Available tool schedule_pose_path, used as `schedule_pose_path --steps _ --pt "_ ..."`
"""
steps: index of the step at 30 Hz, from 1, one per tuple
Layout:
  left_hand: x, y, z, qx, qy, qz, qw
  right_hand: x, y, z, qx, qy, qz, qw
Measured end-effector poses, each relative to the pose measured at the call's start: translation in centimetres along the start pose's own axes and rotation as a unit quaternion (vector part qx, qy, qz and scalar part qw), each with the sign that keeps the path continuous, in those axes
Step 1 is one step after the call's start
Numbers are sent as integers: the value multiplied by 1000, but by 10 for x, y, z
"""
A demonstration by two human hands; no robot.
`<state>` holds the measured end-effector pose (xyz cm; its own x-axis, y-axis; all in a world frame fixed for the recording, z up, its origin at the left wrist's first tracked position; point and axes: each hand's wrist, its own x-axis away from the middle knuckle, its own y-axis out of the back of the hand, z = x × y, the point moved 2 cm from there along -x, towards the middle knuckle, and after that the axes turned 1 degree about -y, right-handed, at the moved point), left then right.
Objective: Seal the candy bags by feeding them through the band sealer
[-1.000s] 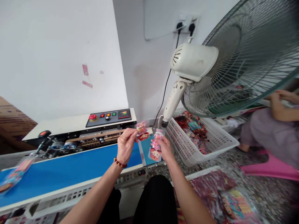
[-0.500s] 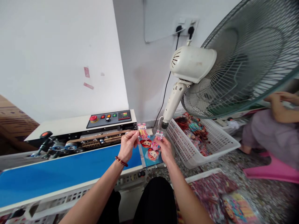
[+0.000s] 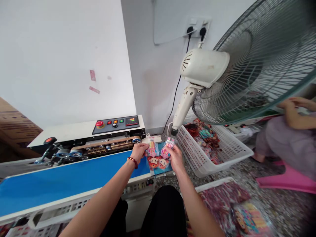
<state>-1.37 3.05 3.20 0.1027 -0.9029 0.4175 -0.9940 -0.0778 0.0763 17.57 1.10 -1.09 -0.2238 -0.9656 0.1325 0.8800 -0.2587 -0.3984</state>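
My left hand (image 3: 139, 152) pinches the upper left edge of a small clear plastic packet (image 3: 152, 149) with pink and yellow contents and a red-haired cartoon girl's face at its lower end. My right hand (image 3: 176, 158) is closed on the side of a second, similar packet (image 3: 165, 151), also with a cartoon face at the bottom. The two packets hang side by side, their faces almost level. Beneath them lies the right end of the blue conveyor belt (image 3: 98, 174), partly hidden by the packets.
Behind the belt stands a sealing machine with a control panel (image 3: 116, 124). A large fan (image 3: 204, 67) leans in at upper right. A white basket (image 3: 197, 161) of packets stands on the floor, with more bagged packets (image 3: 251, 217) nearby. Another person's arm (image 3: 296, 115) shows at far right.
The left packet has come down and the right one up, so their printed faces now sit side by side. My left hand has shifted slightly down. Both hands keep hold.
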Motion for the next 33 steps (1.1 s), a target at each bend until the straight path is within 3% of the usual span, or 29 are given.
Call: schedule_pose_path --steps 3,7,13,15,18,20,23,25,28,33 --pt "-9 2 3 -30 43 -42 998 -1 1 -1 7 6 -2 1000" --pt "-12 15 9 -41 53 -92 993 -1 1 -1 6 6 -11 1000" --pt "3 68 17 -80 48 -129 987 5 -10 3 5 -3 -4 1000" --pt "14 89 21 -137 2 -180 974 8 -17 4 4 -13 11 1000" --pt "35 98 26 -236 -145 -303 912 12 -28 5 -5 -25 53 998" --pt "44 81 28 -235 -226 -251 912 15 -35 8 2 -20 82 996" --pt "49 36 20 -145 -282 -52 947 21 -42 16 47 7 117 992" --pt "48 11 8 -77 -296 18 952 25 -44 25 79 33 131 988" --pt "46 -5 -13 -19 -315 69 946 29 -44 40 86 59 136 985" --pt "54 4 -40 -56 -408 51 910 25 -39 64 93 123 144 977"
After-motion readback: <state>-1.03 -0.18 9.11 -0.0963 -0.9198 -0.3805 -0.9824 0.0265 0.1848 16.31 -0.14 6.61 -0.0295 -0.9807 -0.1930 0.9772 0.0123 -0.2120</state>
